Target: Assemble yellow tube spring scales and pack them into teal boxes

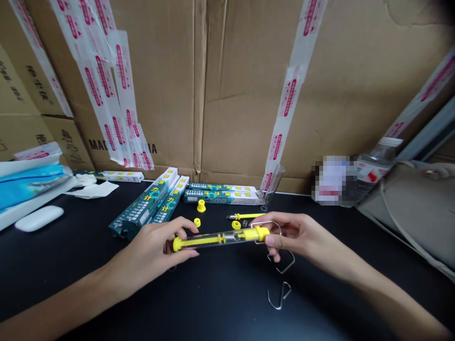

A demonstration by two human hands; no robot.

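Note:
A clear-tubed spring scale (208, 240) with yellow ends lies level between my two hands above the black table. My left hand (149, 248) grips its left end, thumb below and fingers above. At the other end, my right hand (302, 232) pinches the yellow cap, where a bent wire loop (279, 227) shows. Inside the tube are a yellow rod and a small metal part. Just below my right fingers is one metal hook (289, 264); another metal hook (279, 305) lies nearer me. Behind the scale lie a yellow rod (250, 216), a yellow ring (236, 225) and a small spring (245, 223).
Two small yellow caps (201, 206) stand farther back. Several green-and-white boxes (152, 199) lie behind my left hand, and more boxes (220, 195) behind the parts. An empty clear tube (273, 185), a bottle (375, 166) and a bag (419, 208) are right. Cardboard (241, 118) walls the back.

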